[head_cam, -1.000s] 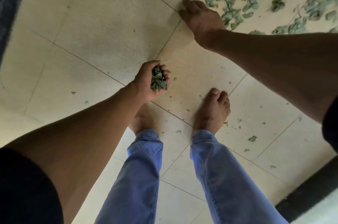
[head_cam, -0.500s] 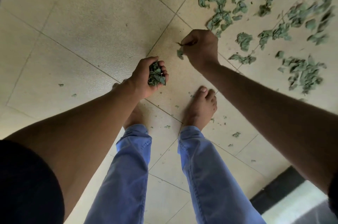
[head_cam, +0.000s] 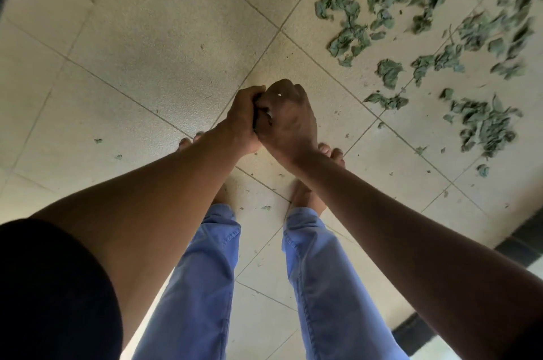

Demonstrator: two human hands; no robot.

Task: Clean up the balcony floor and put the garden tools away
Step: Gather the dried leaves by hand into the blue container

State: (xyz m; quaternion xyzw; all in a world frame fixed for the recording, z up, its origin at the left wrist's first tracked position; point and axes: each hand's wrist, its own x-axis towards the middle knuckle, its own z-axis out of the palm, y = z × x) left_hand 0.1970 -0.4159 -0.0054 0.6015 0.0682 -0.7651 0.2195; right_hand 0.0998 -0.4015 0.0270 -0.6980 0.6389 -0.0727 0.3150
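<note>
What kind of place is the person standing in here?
Probably a balcony or a similar tiled outdoor floor. The pale floor tiles are strewn with cut green leaves, and a dark threshold borders one edge, but no railing or plants are in view.

hands (head_cam: 269,114) together above feet (head_cam: 308,198), leaves (head_cam: 482,124) scattered on floor (head_cam: 147,51) ahead right

I see my left hand (head_cam: 244,119) and right hand (head_cam: 289,119) pressed together, fingers curled, above the tiled floor (head_cam: 147,51); green leaves (head_cam: 484,124) lie scattered right.
</note>
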